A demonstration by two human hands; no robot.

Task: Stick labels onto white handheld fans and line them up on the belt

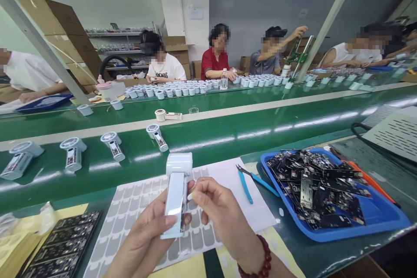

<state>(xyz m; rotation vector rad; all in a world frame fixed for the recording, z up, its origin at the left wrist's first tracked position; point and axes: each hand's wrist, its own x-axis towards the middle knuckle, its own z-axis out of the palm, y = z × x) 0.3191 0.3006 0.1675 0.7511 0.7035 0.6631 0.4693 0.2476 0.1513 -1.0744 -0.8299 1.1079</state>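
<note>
My left hand (146, 221) is wrapped round the handle of a light-blue handheld device (176, 200), which has a round drum-like head at the top. Its thumb presses on the front of the handle. Close by on the right, my right hand (218, 208) has thumb and forefinger pinched on a small white piece (190, 196), beside the handle's edge; I cannot make out what the piece is. Under both hands lies a white sheet with rows of grey rounded stickers (125, 206).
A blue tray (329, 236) of circuit boards (321, 191) stands right, near blue-handled cutters (245, 186). Board panels (65, 243) lie left. Similar devices (112, 145) sit on the green conveyor belt (215, 132). Several people work opposite, behind many light-blue round parts (177, 91) and a bottle (224, 79).
</note>
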